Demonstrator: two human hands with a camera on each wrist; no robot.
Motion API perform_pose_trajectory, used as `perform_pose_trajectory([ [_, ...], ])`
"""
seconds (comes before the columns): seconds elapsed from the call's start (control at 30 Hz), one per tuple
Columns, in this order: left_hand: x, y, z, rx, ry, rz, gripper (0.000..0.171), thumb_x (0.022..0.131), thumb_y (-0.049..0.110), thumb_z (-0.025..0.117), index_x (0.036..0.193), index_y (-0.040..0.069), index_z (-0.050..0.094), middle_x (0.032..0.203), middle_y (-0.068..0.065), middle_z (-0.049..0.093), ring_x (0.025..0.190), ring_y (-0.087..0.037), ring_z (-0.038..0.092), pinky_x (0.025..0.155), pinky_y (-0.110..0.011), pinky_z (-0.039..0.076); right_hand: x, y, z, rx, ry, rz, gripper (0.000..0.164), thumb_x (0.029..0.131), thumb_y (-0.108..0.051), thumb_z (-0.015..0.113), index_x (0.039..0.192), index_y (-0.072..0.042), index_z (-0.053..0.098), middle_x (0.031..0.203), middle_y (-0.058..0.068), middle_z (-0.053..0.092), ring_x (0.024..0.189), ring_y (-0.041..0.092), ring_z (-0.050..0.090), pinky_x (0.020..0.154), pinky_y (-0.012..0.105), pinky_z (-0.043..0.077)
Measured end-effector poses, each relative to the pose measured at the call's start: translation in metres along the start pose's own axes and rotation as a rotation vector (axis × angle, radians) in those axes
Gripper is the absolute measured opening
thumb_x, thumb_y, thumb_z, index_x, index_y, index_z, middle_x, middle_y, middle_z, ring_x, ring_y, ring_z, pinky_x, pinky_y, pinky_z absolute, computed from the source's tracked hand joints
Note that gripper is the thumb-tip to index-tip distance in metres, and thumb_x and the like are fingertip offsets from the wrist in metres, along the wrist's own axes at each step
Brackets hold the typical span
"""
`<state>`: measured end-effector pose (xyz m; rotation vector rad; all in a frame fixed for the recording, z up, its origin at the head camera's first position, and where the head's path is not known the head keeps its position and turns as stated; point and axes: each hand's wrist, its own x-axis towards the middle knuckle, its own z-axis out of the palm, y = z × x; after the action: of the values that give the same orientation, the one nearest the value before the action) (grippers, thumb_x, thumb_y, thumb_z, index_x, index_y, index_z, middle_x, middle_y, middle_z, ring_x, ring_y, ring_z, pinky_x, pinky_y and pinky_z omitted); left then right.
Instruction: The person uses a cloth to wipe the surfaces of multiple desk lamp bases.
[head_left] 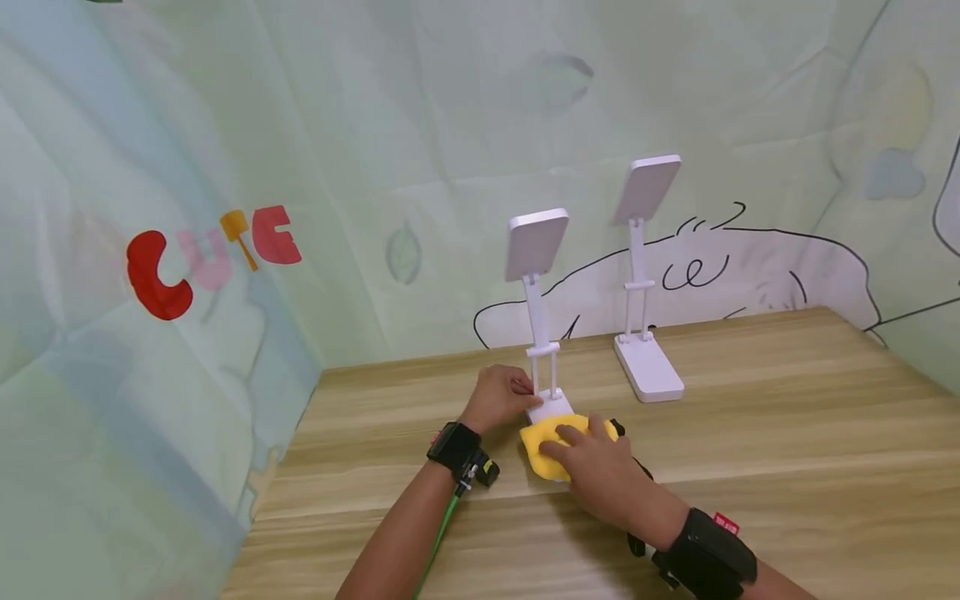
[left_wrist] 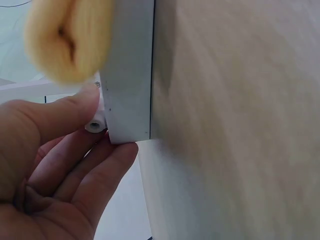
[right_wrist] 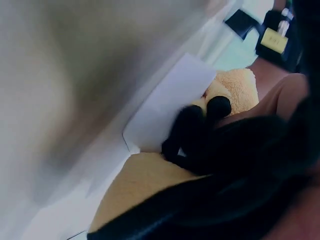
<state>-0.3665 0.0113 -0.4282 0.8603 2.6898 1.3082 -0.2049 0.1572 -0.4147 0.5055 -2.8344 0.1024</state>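
A white folding phone stand [head_left: 537,246] stands upright on the wooden table, its panel tilted at the top of two thin rods. My left hand [head_left: 495,402] grips the back end of its base [left_wrist: 130,95], with the thumb by the hinge and fingertips at the end edge. Over the front of that base lies a yellow cloth [head_left: 543,460], held there by my right hand [head_left: 603,477] with bent, spread fingers. In the right wrist view the cloth [right_wrist: 142,182] shows around the white base [right_wrist: 167,97], while a dark strap hides most of the fingers.
A second matching phone stand [head_left: 648,367] stands behind and to the right, near the table's back edge. The wood-grain table [head_left: 787,417] runs up to a printed cloth backdrop [head_left: 420,125]. Black wrist cameras [head_left: 457,450] are strapped to both wrists, with a green cable [head_left: 442,533] at the left arm.
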Motion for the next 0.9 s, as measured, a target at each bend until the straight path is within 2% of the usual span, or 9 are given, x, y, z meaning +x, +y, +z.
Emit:
perform_pose_trajectory([
  [0.23,-0.004,-0.006,-0.005,0.006,0.023,-0.014,0.013,0.078,0.017,0.082,0.08,0.008,0.073,0.08,-0.003,0.075,0.072,-0.006,0.07,0.061,-0.019,0.054,-0.031,-0.019,0.006,-0.112,0.062,-0.05,0.041,0.082,-0.005,0.073,0.114,-0.026,0.061,0.123,0.008,0.059,0.099,0.041,0.053,0.057,0.055,0.051],
  [0.43,-0.006,-0.01,-0.004,-0.006,0.015,-0.019,0.013,0.079,0.017,0.082,0.082,0.008,0.074,0.081,-0.003,0.075,0.074,-0.006,0.07,0.063,-0.019,0.054,-0.045,-0.026,0.006,-0.102,0.074,-0.038,0.04,0.081,-0.004,0.072,0.112,-0.026,0.06,0.127,0.006,0.058,0.097,0.034,0.05,0.057,0.05,0.049],
  [0.67,-0.003,-0.005,-0.005,-0.005,0.022,0.018,0.012,0.078,0.014,0.082,0.081,0.006,0.074,0.082,-0.005,0.076,0.075,-0.008,0.072,0.063,-0.018,0.054,-0.046,-0.022,0.003,-0.084,0.074,-0.042,0.044,0.077,-0.009,0.077,0.113,-0.028,0.06,0.126,0.002,0.058,0.096,0.029,0.047,0.058,0.047,0.047],
  [0.9,0.001,-0.004,-0.001,-0.004,0.004,0.041,0.011,0.078,0.013,0.082,0.079,0.007,0.073,0.08,-0.004,0.076,0.072,-0.005,0.07,0.062,-0.016,0.053,-0.034,-0.023,0.002,-0.136,0.055,-0.024,0.043,0.074,-0.009,0.078,0.11,-0.026,0.062,0.122,0.004,0.059,0.1,0.036,0.053,0.061,0.055,0.048],
])
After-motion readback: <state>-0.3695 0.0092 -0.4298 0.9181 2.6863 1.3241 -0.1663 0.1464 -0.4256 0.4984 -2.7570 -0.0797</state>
